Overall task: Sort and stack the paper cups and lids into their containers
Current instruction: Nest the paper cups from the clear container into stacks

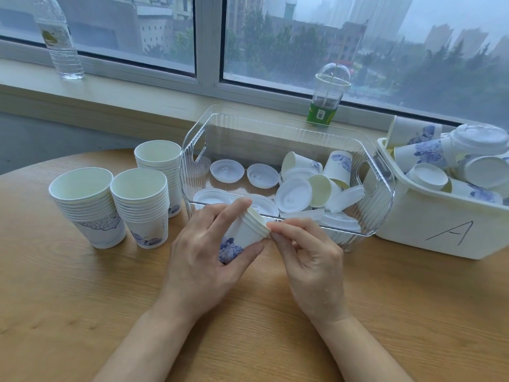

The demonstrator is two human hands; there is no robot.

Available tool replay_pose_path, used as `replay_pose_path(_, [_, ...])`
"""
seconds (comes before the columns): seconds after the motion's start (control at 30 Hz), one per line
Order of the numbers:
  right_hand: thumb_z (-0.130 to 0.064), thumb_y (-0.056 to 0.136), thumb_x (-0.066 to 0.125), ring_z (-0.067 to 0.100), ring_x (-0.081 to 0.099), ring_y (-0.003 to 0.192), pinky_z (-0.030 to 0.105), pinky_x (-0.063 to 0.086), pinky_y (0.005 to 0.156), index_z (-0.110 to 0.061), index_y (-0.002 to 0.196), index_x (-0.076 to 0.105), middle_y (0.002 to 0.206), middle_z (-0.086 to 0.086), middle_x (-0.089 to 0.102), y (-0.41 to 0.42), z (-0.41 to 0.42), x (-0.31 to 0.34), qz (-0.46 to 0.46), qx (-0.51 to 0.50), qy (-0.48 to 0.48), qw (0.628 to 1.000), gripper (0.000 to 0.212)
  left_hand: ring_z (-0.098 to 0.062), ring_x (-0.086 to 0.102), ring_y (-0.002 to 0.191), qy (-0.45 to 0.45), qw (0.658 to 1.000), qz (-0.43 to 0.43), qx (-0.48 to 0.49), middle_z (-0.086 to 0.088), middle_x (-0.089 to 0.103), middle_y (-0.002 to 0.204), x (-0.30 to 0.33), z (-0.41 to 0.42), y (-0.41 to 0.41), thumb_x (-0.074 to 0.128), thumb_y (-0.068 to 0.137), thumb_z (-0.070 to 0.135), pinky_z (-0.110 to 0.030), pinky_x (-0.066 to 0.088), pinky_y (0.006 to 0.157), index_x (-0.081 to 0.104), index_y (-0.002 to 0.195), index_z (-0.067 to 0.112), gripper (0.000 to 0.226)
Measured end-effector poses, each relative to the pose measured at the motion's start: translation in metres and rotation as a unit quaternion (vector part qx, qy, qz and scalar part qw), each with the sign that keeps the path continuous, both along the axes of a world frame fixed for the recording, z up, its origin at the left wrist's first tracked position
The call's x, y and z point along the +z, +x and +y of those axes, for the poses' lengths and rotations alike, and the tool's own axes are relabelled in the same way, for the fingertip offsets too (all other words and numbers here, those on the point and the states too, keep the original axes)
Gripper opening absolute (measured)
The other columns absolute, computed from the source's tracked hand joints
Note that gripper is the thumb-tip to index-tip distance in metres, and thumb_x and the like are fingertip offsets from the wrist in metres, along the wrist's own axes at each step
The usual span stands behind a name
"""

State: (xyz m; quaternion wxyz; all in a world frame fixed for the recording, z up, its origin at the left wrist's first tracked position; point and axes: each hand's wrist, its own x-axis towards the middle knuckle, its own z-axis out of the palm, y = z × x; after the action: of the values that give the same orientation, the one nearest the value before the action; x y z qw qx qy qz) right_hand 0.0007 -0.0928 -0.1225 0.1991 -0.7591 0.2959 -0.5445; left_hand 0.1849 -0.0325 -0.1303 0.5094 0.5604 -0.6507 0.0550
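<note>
The step in hand is the separation of nested cups: the left hand [203,252] grips a small nest of paper cups [243,232], tilted with the rims toward the right, fingers over the top and thumb beneath, above the wooden surface [82,299] and just in front of the clear bin [286,172]. The right hand [305,252] pinches at the outermost rim with thumb and forefinger; both grips are therefore clamped on the same nest. The nest shows several stacked rolled rims, a white wall and a blue floral print near the base. In judgement, the next move calls for peeling one rim free without crushing the thin paper wall, then pulling along the axis of the nest while the left hand holds the remainder steady. Three upright stacks of cups [140,205] stand to the left, near one another, the rear one just beside the clear bin; a freed cup would probably go onto one of these. The clear bin holds white lids [293,198] lying loose, mixed with a few cups on their sides, so sorting there looks unfinished. The white bin marked A [440,230], at the right, is heaped with cups, some capped with lids. A water bottle [59,42] and a domed plastic cup [327,97] stand on the window sill [132,89], apart from the work.
</note>
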Motion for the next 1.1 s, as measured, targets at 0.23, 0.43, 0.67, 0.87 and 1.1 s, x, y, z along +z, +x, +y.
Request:
replay_pose_path(0.23, [-0.004,0.097,0.072,0.012,0.068,0.091,0.022,0.052,0.072,-0.014,0.112,0.080,0.101,-0.006,0.072,-0.001,0.002,0.023,0.019,-0.052,-0.020,0.998,0.020,-0.009,0.061,0.111,0.007,0.998,0.068,0.011,0.009,0.062,0.122,0.001,-0.001,0.001,0.073,0.090,0.052,-0.026,0.051,0.093,0.052,0.146,0.028,0.064])
replay_pose_path(0.43, [-0.022,0.101,0.069,0.013,0.062,0.114,0.027,0.047,0.099,-0.023,0.118,0.078,0.117,-0.007,0.072,-0.021,-0.050,0.075,0.190,-0.183,-0.049,0.963,0.019,-0.012,0.062,0.105,0.002,0.995,0.095,0.034,0.013,0.059,0.118,0.001,0.000,0.002,0.073,0.089,0.053,-0.034,0.055,0.087,0.051,0.149,0.026,0.069])
replay_pose_path(0.67, [-0.037,0.109,0.042,0.027,0.053,0.122,0.040,0.043,0.100,-0.022,0.112,0.077,0.124,-0.001,0.066,-0.031,-0.089,0.095,0.530,-0.234,0.058,0.813,0.038,-0.013,0.063,0.101,0.009,0.994,0.102,0.026,0.011,0.060,0.115,0.002,0.000,0.002,0.073,0.088,0.055,-0.038,0.057,0.083,0.052,0.149,0.028,0.070])
replay_pose_path(0.87, [-0.035,0.109,0.035,0.027,0.055,0.112,0.039,0.043,0.091,-0.014,0.101,0.070,0.111,0.000,0.064,-0.034,-0.089,0.090,0.564,-0.260,0.041,0.783,0.041,-0.010,0.063,0.105,0.020,0.996,0.089,0.022,0.012,0.062,0.119,0.003,0.001,0.001,0.074,0.086,0.055,-0.029,0.054,0.089,0.053,0.149,0.030,0.072])
replay_pose_path(1.1, [-0.048,0.096,0.068,0.025,0.053,0.135,0.040,0.042,0.110,-0.012,0.141,0.063,0.146,0.002,0.061,-0.039,-0.078,0.086,0.392,-0.258,0.053,0.882,0.058,-0.008,0.063,0.109,0.020,0.996,0.086,0.024,0.014,0.062,0.122,0.005,0.002,0.002,0.073,0.086,0.056,-0.025,0.052,0.090,0.052,0.150,0.029,0.072])
